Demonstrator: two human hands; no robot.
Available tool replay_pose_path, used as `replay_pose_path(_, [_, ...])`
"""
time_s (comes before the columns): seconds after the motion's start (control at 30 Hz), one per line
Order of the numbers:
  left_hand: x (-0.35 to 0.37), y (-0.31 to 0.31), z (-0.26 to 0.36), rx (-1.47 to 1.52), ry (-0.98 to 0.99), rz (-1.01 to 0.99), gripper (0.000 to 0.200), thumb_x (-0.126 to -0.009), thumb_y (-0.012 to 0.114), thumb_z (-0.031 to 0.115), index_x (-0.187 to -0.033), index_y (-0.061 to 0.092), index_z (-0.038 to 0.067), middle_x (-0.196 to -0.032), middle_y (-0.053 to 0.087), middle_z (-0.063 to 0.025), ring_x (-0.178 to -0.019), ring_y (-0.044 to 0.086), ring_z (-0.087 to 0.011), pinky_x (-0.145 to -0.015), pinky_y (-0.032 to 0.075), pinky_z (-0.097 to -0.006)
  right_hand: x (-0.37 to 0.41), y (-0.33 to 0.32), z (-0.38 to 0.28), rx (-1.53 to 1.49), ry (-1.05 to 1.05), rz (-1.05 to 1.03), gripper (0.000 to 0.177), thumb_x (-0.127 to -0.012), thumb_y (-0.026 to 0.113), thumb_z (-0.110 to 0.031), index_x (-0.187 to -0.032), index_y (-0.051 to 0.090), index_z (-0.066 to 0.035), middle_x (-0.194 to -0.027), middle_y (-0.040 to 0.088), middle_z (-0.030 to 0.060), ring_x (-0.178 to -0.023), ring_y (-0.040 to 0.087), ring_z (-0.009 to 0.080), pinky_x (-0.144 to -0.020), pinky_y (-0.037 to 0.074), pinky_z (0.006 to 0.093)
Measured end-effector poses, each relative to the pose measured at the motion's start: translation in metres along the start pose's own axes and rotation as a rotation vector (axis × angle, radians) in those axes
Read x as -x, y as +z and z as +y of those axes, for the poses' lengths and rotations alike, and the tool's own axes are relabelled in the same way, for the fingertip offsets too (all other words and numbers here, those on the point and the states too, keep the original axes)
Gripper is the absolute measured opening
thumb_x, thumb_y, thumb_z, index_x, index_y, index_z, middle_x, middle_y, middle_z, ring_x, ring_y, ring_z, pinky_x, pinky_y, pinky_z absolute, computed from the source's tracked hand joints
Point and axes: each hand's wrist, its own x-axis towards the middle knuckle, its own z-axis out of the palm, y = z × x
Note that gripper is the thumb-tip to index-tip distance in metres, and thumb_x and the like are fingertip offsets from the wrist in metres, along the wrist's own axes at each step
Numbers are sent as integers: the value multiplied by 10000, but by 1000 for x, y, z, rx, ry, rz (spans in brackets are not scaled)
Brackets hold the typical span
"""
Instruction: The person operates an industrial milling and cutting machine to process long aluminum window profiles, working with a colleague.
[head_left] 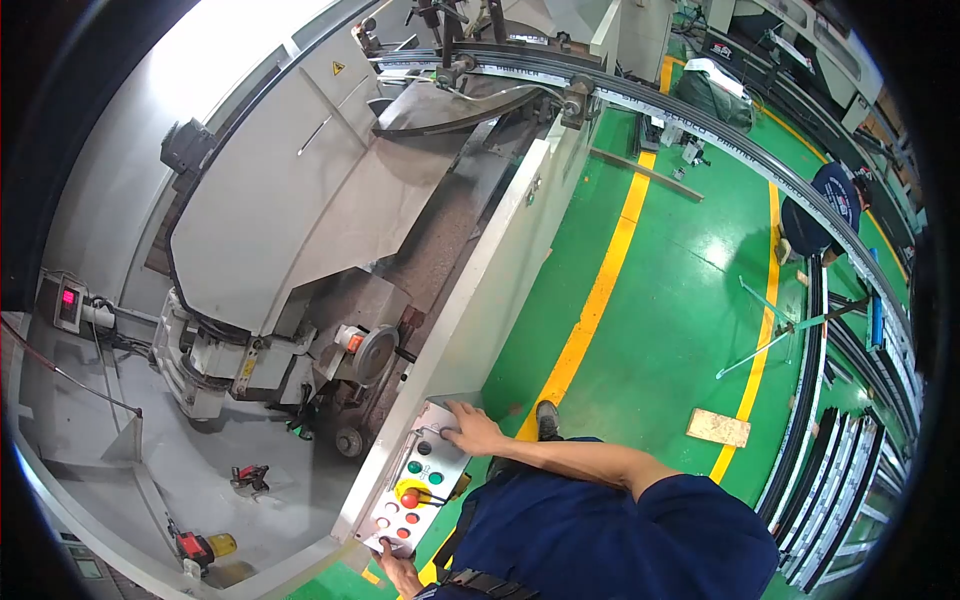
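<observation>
A tilted control panel [405, 487] with several coloured push buttons stands at the front edge of the machine. Its red emergency stop [410, 498] sits on a yellow base in the middle. My right hand [473, 430] lies over the upper end of the panel, fingers stretched out, close to a black button [425, 448]. At the lower end, my left hand [400, 572] has a digit on a button by the panel's corner; part of that hand is hidden by the panel and the frame edge. Neither hand holds a loose object.
A saw-like machine [290, 200] with a handwheel [375, 355] fills the left. Long curved-looking profiles [700, 125] cross the top. A wooden block [718, 427] lies on the green floor. Another person [822, 210] bends beside stacked bars [830, 490] at right.
</observation>
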Motion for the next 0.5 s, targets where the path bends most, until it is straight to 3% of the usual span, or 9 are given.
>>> replay_pose_path(0.5, [-7,-4,-10,111,62,6,541,-964,696,141,-1453,462,143,-1260,648,-87,-1069,636,-256,-873,538,-460,2,4,3,4,-20,10,796,-907,626,-409,-1557,308,-76,-1520,425,240,-1341,461,492,-1112,414,547])
